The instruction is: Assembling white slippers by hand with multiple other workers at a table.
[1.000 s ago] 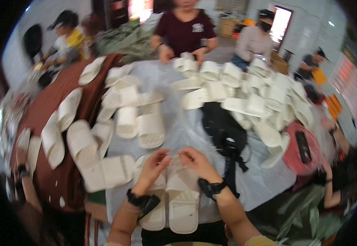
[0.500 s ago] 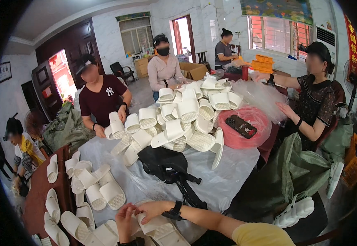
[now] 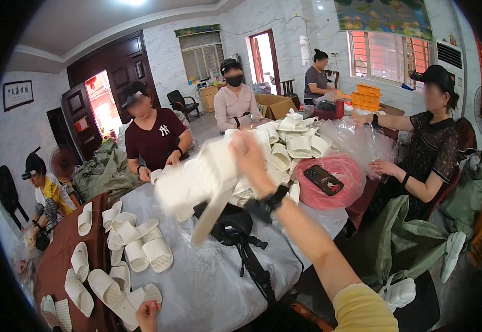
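My right hand [image 3: 249,157] is raised over the table, closed on white slippers [image 3: 199,174] that are blurred by motion; at least two show, one hanging lower with its sole edge-on. At the lower left, my left hand [image 3: 148,316] has its fingers curled together beside a white slipper [image 3: 149,294] on the table edge. Whether anything is between those fingers is hidden. A big heap of white slippers [image 3: 299,145] lies behind my right hand. Several more slippers [image 3: 157,252] lie at the table's left side, some stacked across each other.
A black strapped bag [image 3: 235,226] lies on the plastic-covered table [image 3: 197,288]. A phone [image 3: 323,180] rests on a pink plastic roll [image 3: 307,195]. At right, a person [image 3: 432,133] handles clear plastic; a green sack [image 3: 387,238] stands nearer. Other people sit or stand around the table.
My right hand has lifted white slippers up and forward from the near table edge. My left hand has moved left and down. The view has shifted slightly.
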### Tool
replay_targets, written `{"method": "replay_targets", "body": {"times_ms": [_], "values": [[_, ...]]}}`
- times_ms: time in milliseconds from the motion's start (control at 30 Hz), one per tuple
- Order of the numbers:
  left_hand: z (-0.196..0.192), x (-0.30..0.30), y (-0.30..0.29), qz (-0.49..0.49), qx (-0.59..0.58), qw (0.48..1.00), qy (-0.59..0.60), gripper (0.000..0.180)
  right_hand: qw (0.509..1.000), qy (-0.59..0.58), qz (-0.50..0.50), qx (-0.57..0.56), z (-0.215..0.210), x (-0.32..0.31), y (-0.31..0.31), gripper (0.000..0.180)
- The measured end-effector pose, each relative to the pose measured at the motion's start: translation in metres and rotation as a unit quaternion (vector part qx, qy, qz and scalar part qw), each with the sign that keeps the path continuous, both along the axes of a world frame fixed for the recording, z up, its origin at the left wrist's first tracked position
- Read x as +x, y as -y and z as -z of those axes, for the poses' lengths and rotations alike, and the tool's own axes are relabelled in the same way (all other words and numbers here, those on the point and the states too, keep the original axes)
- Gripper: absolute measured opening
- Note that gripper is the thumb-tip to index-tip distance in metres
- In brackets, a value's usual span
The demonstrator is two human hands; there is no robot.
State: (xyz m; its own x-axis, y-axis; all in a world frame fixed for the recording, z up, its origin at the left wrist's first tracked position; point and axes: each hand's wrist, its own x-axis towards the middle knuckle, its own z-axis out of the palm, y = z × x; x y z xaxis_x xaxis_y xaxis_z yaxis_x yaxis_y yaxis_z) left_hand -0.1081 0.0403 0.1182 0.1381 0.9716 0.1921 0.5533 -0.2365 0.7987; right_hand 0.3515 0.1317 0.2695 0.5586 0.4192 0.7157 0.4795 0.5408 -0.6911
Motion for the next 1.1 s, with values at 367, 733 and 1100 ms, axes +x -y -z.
{"method": "replay_targets", "body": {"times_ms": [367, 733, 1100], "values": [[0.043, 0.035, 0.050, 0.046, -0.054, 0.997, -0.007, 0.032, 0.944, 0.180, 0.075, -0.265, 0.127, 0.078, 0.017, 0.040], [0.011, 0.031, 0.031, -0.114, 0.245, 0.876, -0.400, 0.036, 0.868, 0.180, -0.354, -0.298, 0.119, -0.069, 0.095, 0.029], [0.066, -0.055, -0.019, -0.068, 0.058, 0.931, -0.354, 0.087, 0.751, -0.051, -0.584, -0.305, 0.136, -0.154, 0.086, 0.037]]}}
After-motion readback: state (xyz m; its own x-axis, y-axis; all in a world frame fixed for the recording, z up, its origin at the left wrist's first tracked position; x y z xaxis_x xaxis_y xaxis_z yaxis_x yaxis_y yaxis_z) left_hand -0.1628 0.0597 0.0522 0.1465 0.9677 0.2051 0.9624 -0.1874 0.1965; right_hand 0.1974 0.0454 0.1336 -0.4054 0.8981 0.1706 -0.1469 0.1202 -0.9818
